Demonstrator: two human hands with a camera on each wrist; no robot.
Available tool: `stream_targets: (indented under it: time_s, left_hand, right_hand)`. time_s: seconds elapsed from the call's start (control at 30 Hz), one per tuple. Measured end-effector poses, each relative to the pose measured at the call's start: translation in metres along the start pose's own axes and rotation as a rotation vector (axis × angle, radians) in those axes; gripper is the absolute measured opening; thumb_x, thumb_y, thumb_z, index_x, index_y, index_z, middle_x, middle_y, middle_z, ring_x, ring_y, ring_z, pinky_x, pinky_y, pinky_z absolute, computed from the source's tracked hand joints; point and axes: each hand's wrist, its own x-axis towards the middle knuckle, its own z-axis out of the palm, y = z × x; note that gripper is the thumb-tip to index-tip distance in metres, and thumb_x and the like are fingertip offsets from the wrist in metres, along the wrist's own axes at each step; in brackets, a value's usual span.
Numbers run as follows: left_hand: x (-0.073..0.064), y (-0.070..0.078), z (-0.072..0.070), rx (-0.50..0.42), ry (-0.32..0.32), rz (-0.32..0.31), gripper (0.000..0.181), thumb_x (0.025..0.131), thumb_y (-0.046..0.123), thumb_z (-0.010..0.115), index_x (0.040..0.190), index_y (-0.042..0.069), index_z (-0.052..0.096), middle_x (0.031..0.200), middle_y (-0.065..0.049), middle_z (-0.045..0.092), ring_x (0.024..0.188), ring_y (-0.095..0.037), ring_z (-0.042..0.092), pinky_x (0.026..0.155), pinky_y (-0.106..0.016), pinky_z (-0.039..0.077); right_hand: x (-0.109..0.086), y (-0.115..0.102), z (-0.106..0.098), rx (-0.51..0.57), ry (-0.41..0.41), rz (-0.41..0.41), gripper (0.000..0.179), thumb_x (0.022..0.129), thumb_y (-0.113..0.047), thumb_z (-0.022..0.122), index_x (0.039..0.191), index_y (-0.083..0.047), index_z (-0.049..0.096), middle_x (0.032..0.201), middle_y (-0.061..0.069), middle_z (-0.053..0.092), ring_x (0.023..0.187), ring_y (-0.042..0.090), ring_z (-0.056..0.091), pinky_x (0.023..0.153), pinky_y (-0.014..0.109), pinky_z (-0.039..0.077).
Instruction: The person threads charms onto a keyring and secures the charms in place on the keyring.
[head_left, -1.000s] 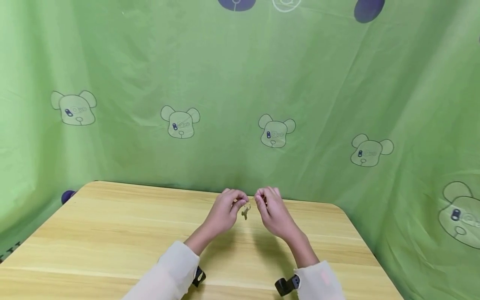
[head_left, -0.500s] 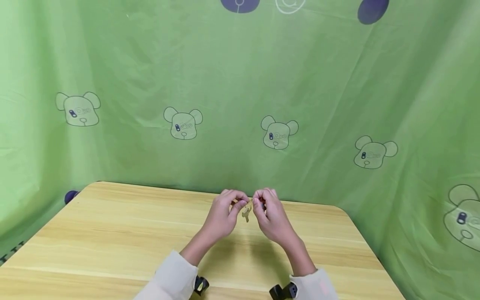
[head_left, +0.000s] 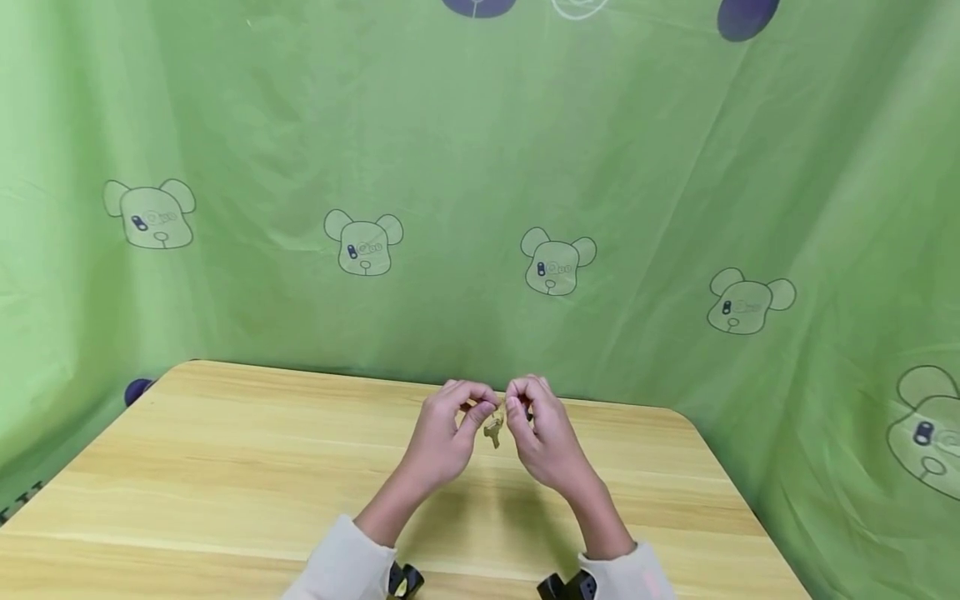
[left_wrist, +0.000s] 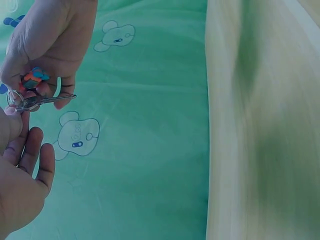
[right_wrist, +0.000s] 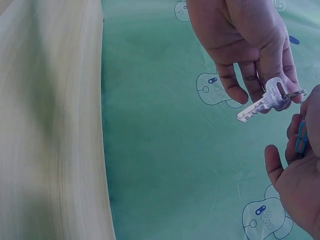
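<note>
Above the far part of the table, my left hand (head_left: 441, 433) pinches a small metal key ring (right_wrist: 295, 93) between thumb and index finger. A key (head_left: 492, 431) hangs from it; in the right wrist view the silver key (right_wrist: 257, 107) points down and left with its teeth showing. Facing it closely, my right hand (head_left: 546, 433) has its fingers curled round a small orange-and-blue keychain charm (left_wrist: 34, 78), with thumb and fingertips right at the ring. The palm partly hides the charm (right_wrist: 301, 137) in the right wrist view.
Below the hands lies a light wooden table (head_left: 247, 467) with rounded far corners. A green cloth (head_left: 450, 150) printed with bear heads hangs behind and at both sides. Black wrist cameras (head_left: 567, 586) sit at the cuffs of the pale sleeves (head_left: 337, 562).
From one second ago, my right fingertips have come in to the left ones and closed the gap at the ring. The key hangs slightly lower and further right. In the last half second little has changed.
</note>
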Motion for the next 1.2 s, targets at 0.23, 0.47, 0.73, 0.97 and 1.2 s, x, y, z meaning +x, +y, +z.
stream_targets:
  time_s: [0.23, 0.47, 0.73, 0.97, 1.2]
  left_hand:
    - [-0.002, 0.007, 0.0, -0.057, 0.021, -0.045, 0.007, 0.096, 0.012, 0.069, 0.1, 0.008, 0.074, 0.091, 0.001, 0.071, 0.086, -0.015, 0.064, 0.078, -0.033, 0.056]
    - [-0.002, 0.011, -0.003, -0.099, 0.024, -0.068, 0.008, 0.097, 0.013, 0.069, 0.1, 0.01, 0.075, 0.091, 0.003, 0.07, 0.086, -0.018, 0.063, 0.078, -0.03, 0.054]
    - [-0.001, 0.012, -0.006, -0.111, 0.032, -0.073, 0.008, 0.096, 0.013, 0.069, 0.1, 0.01, 0.075, 0.091, 0.002, 0.071, 0.086, -0.021, 0.063, 0.079, -0.032, 0.054]
    - [-0.001, 0.013, -0.007, -0.115, 0.027, -0.09, 0.008, 0.097, 0.014, 0.068, 0.1, 0.01, 0.075, 0.093, 0.002, 0.071, 0.088, -0.023, 0.063, 0.08, -0.034, 0.054]
    - [-0.001, 0.012, -0.009, -0.113, 0.028, -0.106, 0.007, 0.097, 0.013, 0.068, 0.1, 0.011, 0.075, 0.093, 0.004, 0.071, 0.088, -0.017, 0.062, 0.08, -0.035, 0.054]
  right_hand:
    - [-0.002, -0.006, -0.003, 0.035, -0.021, 0.016, 0.013, 0.103, 0.003, 0.048, 0.095, -0.006, 0.053, 0.088, -0.004, 0.047, 0.086, 0.012, 0.045, 0.072, 0.028, 0.042]
    - [-0.002, -0.01, -0.002, 0.041, -0.024, -0.021, 0.014, 0.102, 0.005, 0.047, 0.095, -0.005, 0.053, 0.09, -0.004, 0.049, 0.088, 0.013, 0.045, 0.072, 0.029, 0.042]
    - [0.0, -0.015, -0.001, 0.045, -0.025, -0.045, 0.015, 0.101, 0.006, 0.048, 0.095, -0.006, 0.054, 0.09, -0.003, 0.05, 0.088, 0.013, 0.045, 0.072, 0.029, 0.042]
    - [0.001, -0.016, -0.001, 0.037, -0.019, -0.066, 0.016, 0.1, 0.006, 0.049, 0.095, -0.009, 0.054, 0.087, -0.005, 0.048, 0.086, 0.013, 0.044, 0.073, 0.029, 0.04]
    - [0.001, -0.018, 0.0, 0.028, -0.027, -0.07, 0.017, 0.1, 0.007, 0.05, 0.096, -0.009, 0.054, 0.087, -0.004, 0.049, 0.086, 0.013, 0.044, 0.07, 0.028, 0.04]
